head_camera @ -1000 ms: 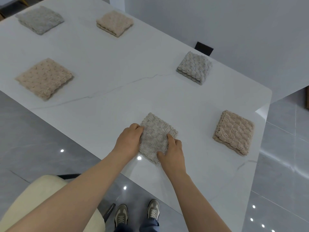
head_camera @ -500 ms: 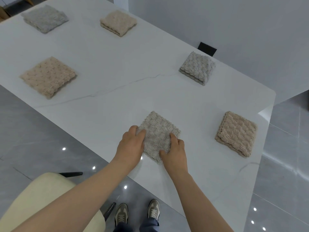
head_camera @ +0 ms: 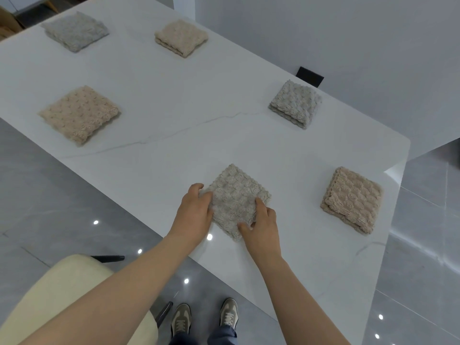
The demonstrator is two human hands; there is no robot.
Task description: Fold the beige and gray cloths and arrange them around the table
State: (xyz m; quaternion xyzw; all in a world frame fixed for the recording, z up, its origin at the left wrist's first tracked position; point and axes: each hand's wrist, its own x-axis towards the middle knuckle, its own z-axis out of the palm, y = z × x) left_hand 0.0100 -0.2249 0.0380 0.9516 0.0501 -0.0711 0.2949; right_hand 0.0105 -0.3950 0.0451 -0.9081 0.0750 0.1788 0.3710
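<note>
A folded gray cloth (head_camera: 236, 197) lies flat near the front edge of the white marble table (head_camera: 174, 135). My left hand (head_camera: 195, 215) grips its left corner with curled fingers. My right hand (head_camera: 261, 225) presses on its lower right edge, thumb and forefinger on the fabric. Other folded cloths sit around the table: a beige one (head_camera: 352, 199) at the right, a gray one (head_camera: 296, 103) at the far right edge, a beige one (head_camera: 181, 37) at the back, a gray one (head_camera: 74, 31) at the back left and a beige one (head_camera: 81, 114) at the left.
A cream chair (head_camera: 64, 300) stands by my left arm below the table's front edge. My shoes (head_camera: 204, 319) are on the glossy gray floor. A white wall runs behind the table, with a black socket plate (head_camera: 310, 75) near the far edge.
The view has drifted slightly. Both hands stay on the gray cloth, which has shifted a little farther onto the table; the left fingers have curled more over its corner.
</note>
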